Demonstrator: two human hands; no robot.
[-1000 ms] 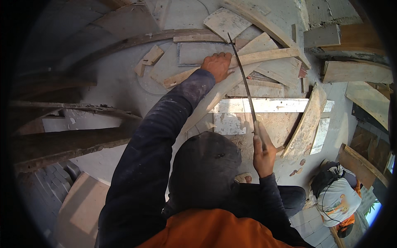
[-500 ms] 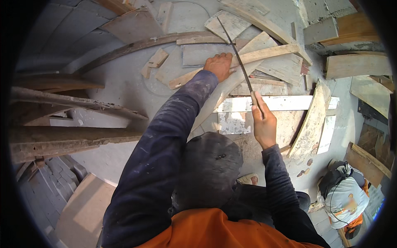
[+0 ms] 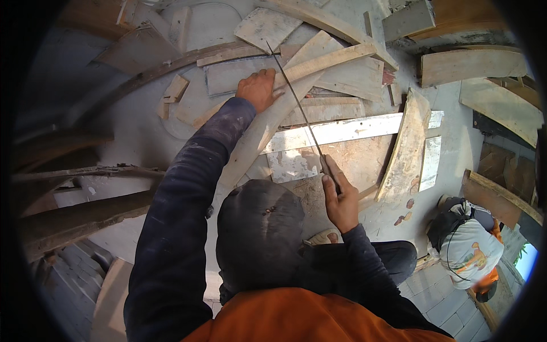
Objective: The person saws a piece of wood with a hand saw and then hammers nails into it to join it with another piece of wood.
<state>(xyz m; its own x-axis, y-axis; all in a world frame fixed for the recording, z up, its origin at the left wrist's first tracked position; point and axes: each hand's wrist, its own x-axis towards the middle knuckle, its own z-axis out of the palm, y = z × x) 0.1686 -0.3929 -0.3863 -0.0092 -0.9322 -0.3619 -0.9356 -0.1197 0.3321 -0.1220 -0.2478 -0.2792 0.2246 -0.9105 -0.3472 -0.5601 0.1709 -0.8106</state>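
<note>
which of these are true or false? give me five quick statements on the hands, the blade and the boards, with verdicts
1. The right hand holds the long dark blade. True.
2. The left hand is on the narrow wooden strip. True.
3. Both hands grip the blade. False: only the right one does.
4. The blade's tip points down toward the person's lap. False: it points up and left, away from the body.
5. The white board lies to the right of the left hand. True.

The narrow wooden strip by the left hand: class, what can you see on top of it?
The left hand rests on the narrow wooden strip, and a thin dark blade crosses over it. The stretch beneath the hand is covered and cannot be seen.
</note>
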